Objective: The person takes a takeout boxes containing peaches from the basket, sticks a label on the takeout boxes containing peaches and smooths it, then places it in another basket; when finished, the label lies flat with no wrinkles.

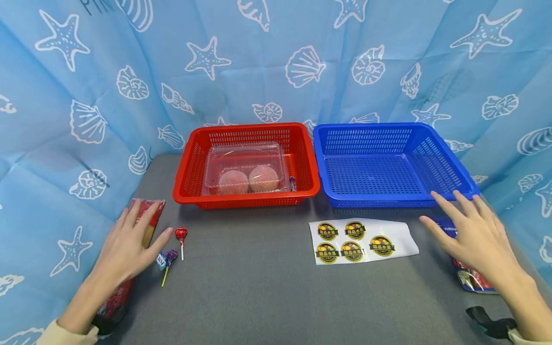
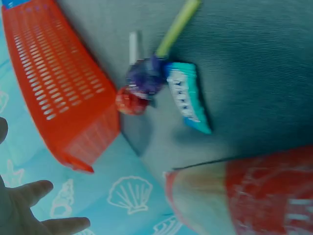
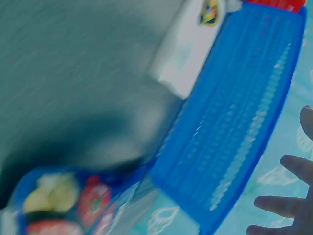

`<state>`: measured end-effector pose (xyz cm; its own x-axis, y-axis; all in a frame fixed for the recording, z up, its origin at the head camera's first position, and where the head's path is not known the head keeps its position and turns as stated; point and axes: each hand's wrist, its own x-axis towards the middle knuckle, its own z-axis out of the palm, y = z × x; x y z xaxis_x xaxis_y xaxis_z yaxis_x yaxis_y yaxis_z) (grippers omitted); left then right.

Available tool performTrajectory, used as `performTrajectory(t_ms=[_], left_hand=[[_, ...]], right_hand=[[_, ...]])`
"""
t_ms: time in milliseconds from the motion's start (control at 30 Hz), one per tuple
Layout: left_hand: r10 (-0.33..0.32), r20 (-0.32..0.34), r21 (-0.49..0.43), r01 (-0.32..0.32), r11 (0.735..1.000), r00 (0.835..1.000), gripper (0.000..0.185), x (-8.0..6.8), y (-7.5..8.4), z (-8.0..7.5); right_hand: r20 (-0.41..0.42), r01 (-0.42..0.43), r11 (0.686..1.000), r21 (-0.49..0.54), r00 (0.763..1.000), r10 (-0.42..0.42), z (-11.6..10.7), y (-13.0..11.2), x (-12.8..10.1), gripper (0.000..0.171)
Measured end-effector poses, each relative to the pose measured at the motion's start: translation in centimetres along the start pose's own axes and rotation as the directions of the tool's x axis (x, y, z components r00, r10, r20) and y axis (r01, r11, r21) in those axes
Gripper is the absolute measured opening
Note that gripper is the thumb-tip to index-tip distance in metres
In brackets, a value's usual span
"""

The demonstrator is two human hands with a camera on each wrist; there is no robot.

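Observation:
My left hand is spread above a red packet at the left side of the grey table, holding nothing. Close to its thumb lie a red-wrapped lollipop, a purple-wrapped lollipop and a small blue-and-white wrapped sweet. Over on the right, my right hand has its fingers extended above a dark blue printed bag and partly hides it. Its fingertips appear near the front right corner of the blue basket; contact cannot be told. Nothing is in this hand either.
A red basket at the back holds a clear plastic box with two round pinkish fruits and a small wrapped sweet. Before the blue basket lies a white sticker sheet. A patterned blue curtain surrounds the table.

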<state>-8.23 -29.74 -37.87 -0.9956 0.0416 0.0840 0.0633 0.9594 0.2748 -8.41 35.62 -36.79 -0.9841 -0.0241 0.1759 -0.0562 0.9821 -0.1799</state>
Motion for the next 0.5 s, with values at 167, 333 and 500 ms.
performTrajectory(t_ms=[167,333,500], left_hand=[[0.003,-0.01,-0.059,-0.004,0.998,1.0,0.086,0.8,0.8,-0.6],[0.016,-0.018,-0.128,-0.019,0.992,1.0,0.099,2.1,1.7,-1.1],[0.05,-0.046,-0.238,-0.059,0.97,0.998,0.107,3.8,2.5,-1.3]], right_hand=[[-0.002,0.059,0.994,0.097,0.998,-0.059,-0.5,-2.6,0.8,0.075],[-0.001,0.11,0.977,0.182,0.994,-0.111,-0.8,-6.1,2.0,0.077],[0.009,0.176,0.95,0.256,0.983,-0.184,-0.7,-10.3,3.5,0.079]])
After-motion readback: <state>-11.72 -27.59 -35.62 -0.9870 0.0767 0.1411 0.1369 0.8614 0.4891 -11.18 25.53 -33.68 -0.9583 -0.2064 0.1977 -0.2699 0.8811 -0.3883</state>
